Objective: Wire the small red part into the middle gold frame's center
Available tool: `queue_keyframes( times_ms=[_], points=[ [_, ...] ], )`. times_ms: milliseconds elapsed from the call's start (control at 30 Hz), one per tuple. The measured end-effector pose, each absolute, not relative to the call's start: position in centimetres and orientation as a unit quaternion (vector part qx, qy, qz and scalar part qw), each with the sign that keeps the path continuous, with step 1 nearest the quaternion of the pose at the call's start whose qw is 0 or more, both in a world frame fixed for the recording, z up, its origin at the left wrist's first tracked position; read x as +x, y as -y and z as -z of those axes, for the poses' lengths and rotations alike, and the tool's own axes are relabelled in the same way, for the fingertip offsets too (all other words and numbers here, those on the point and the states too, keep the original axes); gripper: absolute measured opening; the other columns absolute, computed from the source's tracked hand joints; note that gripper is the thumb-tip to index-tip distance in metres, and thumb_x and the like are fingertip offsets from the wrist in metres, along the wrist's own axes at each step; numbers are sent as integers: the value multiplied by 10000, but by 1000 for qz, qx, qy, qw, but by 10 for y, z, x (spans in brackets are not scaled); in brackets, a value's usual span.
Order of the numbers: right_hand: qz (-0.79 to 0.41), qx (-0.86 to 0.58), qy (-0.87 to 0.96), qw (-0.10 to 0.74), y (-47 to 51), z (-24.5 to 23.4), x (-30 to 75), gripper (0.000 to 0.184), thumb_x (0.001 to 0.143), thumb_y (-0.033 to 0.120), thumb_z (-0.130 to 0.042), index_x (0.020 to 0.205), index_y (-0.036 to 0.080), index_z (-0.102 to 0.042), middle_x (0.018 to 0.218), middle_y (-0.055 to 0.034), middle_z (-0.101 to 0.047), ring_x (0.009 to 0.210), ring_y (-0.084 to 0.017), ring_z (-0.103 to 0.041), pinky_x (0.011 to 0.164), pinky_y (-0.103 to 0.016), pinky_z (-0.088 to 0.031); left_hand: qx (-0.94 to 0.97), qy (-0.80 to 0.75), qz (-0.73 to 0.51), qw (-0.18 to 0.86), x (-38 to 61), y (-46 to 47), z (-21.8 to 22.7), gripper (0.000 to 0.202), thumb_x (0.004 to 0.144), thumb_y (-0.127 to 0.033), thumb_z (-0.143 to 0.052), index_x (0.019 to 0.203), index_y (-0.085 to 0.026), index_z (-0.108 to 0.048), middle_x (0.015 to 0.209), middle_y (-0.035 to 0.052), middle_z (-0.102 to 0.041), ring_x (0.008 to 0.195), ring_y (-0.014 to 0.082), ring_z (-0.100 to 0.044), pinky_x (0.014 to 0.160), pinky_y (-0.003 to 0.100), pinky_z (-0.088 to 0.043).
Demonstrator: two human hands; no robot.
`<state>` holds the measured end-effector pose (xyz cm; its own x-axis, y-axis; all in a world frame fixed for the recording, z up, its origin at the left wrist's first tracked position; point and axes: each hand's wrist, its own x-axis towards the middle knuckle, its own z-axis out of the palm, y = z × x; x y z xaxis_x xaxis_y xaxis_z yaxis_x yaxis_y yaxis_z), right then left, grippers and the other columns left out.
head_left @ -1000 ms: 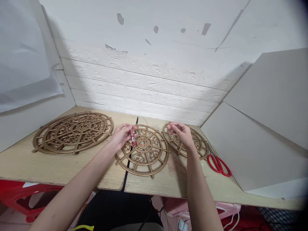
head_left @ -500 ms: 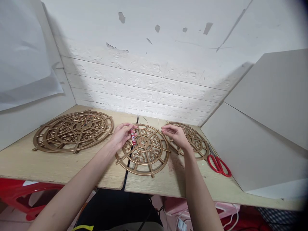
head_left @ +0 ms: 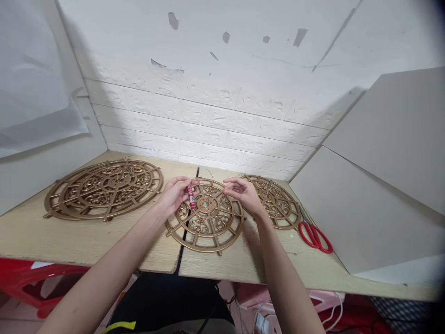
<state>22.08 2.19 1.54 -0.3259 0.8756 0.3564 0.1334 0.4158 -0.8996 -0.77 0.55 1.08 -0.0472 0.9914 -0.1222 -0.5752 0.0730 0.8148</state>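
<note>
A small red tube [head_left: 191, 198] is gripped upright in the closed fingers of the left hand [head_left: 174, 192], just above the far left rim of the middle gold disc [head_left: 205, 222]; this disc is laid flat on the tabletop [head_left: 86, 241], across the seam between two boards. The right hand [head_left: 241, 194] is held over the disc's far right part, fingers loosely curled towards the tube; whether anything is pinched in it cannot be told. A thin wire [head_left: 209, 174] is seen rising near the disc's hub. Well apart to the left, a stack of larger gold discs [head_left: 104, 188] is laid; wire strands appear at its centre, so it is judged as already dealt with. A right gold disc [head_left: 278, 206] is touched by neither hand, with red scissors [head_left: 314, 235] just beside it. Work on the middle disc is judged as begun but unfinished; the right disc seems left to be done.
</note>
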Motion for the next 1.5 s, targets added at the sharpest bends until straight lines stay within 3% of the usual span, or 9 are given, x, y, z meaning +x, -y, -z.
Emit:
queue_keyframes(
  times_ms=[467, 667, 800, 1133, 1500],
  points=[
    [-392, -347, 720, 456, -18, -16, 209, 183, 705, 353, -720, 802, 199, -725, 822, -41, -707, 757, -161, -648, 712, -280, -524, 286, -381, -612, 631, -7, -4, -14, 126, 775, -25, -575, 789, -133, -511, 752, 103, -707, 591, 154, -660, 599, 301, -566],
    [-385, -332, 727, 461, -20, -13, 207, 227, 711, 346, -718, 881, 196, -716, 865, -50, -707, 809, -175, -653, 790, -316, -530, 286, -380, -610, 633, -7, -4, -12, 123, 771, -28, -577, 794, -133, -518, 759, 104, -708, 591, 152, -659, 586, 290, -565],
    [-373, -335, 737, 454, -19, -13, 204, 170, 728, 335, -707, 818, 191, -720, 860, -52, -707, 798, -173, -654, 758, -300, -530, 288, -376, -612, 634, -8, -5, -10, 129, 772, -29, -581, 791, -135, -510, 764, 109, -710, 622, 159, -669, 616, 304, -571],
    [-351, -326, 617, 624, -22, -20, 216, 64, 670, 239, -751, 727, 216, -733, 780, -24, -690, 732, -139, -613, 667, -267, -499, 294, -374, -605, 639, -9, -6, -9, 114, 779, -49, -580, 794, -134, -505, 773, 100, -708, 566, 158, -659, 588, 303, -563],
    [-377, -319, 522, 695, -25, -25, 227, 64, 616, 202, -759, 668, 193, -723, 713, -19, -669, 603, -109, -537, 602, -261, -441, 289, -373, -610, 637, -9, -7, -9, 129, 765, -40, -587, 800, -133, -505, 776, 109, -706, 574, 149, -648, 604, 311, -566]
  ],
)
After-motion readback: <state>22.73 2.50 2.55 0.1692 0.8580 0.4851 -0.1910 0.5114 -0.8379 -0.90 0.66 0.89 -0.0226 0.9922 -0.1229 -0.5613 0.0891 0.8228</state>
